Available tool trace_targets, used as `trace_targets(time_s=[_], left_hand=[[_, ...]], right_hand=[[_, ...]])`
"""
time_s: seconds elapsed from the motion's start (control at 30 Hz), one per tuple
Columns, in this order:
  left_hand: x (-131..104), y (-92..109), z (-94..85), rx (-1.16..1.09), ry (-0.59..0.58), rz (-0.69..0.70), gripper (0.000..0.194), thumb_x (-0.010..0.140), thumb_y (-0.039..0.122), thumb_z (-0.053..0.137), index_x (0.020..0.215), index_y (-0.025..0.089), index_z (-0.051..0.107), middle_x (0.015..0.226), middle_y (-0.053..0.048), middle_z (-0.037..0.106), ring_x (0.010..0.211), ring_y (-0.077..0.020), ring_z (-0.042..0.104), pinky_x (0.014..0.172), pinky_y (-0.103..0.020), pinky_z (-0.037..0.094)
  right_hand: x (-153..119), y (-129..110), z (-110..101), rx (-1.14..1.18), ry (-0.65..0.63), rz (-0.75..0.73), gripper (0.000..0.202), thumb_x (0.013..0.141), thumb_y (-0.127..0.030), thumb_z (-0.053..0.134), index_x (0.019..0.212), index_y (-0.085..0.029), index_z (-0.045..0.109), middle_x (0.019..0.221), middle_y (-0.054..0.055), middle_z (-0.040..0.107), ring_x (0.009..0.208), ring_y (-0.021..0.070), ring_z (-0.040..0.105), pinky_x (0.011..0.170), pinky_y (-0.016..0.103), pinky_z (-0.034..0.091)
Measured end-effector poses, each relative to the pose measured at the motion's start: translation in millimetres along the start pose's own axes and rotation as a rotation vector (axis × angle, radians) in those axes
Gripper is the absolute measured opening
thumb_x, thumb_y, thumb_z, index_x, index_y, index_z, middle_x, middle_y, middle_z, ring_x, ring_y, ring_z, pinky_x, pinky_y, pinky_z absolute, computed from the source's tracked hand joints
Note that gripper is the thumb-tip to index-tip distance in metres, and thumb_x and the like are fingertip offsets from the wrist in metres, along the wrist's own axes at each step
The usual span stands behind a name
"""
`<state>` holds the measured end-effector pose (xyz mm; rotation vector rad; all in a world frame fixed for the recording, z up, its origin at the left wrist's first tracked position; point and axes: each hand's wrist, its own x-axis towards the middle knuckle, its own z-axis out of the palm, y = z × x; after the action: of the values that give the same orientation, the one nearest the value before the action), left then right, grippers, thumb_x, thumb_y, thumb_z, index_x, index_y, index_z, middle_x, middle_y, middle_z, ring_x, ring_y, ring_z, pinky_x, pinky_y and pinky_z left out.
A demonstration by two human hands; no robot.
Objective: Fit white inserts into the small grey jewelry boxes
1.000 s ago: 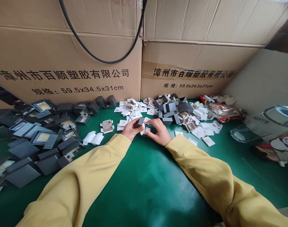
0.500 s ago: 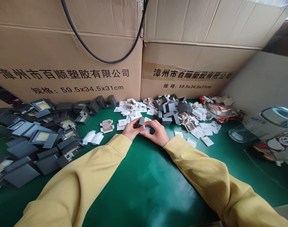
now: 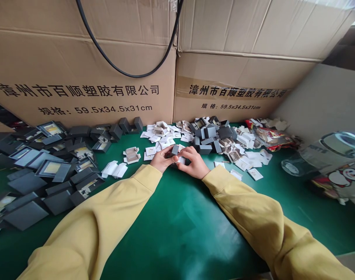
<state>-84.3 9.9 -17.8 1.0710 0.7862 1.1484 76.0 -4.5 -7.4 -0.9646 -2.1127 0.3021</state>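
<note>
My left hand (image 3: 162, 159) is closed around a small dark grey box (image 3: 174, 149), its thumb across the near side. Against it, my right hand (image 3: 194, 163) pinches a small white card piece (image 3: 181, 160) between thumb and fingers, at the box's right side. My fingers partly cover both things, so I cannot tell how far the white piece is inside the box. Just beyond my hands lie several white card inserts (image 3: 162, 144). A pile of small grey boxes (image 3: 208, 134) sits to the far right of them.
Many dark grey boxes (image 3: 53, 171), several open, crowd the green table (image 3: 166, 225) on the left. Folded white inserts (image 3: 115, 170) lie near them. Cardboard cartons (image 3: 107, 77) stand behind, under a hanging black cable (image 3: 136, 76). At right are a clear plastic cup (image 3: 326, 151) and a red wrapper (image 3: 275, 140).
My right hand has shifted slightly, its fingers drawing closer over the white piece and the box. My left hand stays nearly in place.
</note>
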Motion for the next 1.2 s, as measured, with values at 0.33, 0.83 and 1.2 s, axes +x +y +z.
trace_targets(time_s=[0.33,0.83,1.2], left_hand=[[1,-1,-1.9,0.003,-0.025,-0.009,0.070,0.046,0.039,0.080,0.109,0.015,0.061,0.103,-0.009,0.063,0.097,-0.0244,0.055,0.091,-0.037,0.038],[1,-3,-3.6,-0.007,-0.031,-0.020,0.070,0.046,0.036,0.080,0.110,0.015,0.061,0.104,-0.009,0.063,0.104,-0.0276,0.053,0.094,-0.040,0.037],[2,-3,-3.5,-0.089,-0.016,-0.048,0.069,0.045,0.034,0.081,0.108,0.015,0.062,0.106,-0.011,0.063,0.103,-0.0276,0.053,0.087,-0.038,0.041]], right_hand=[[12,0,-10,-0.016,-0.191,-0.060,0.014,0.068,-0.023,0.061,0.081,-0.018,0.060,0.080,0.005,0.053,0.078,0.0180,0.045,0.073,0.033,0.044],[1,-10,5,-0.025,-0.025,0.081,0.010,0.070,-0.027,0.059,0.075,-0.019,0.055,0.074,0.003,0.053,0.072,0.0160,0.049,0.067,0.029,0.045],[2,-3,-5,-0.180,-0.119,-0.188,0.017,0.083,-0.036,0.049,0.089,-0.024,0.059,0.096,0.006,0.057,0.088,0.0201,0.046,0.078,0.035,0.046]])
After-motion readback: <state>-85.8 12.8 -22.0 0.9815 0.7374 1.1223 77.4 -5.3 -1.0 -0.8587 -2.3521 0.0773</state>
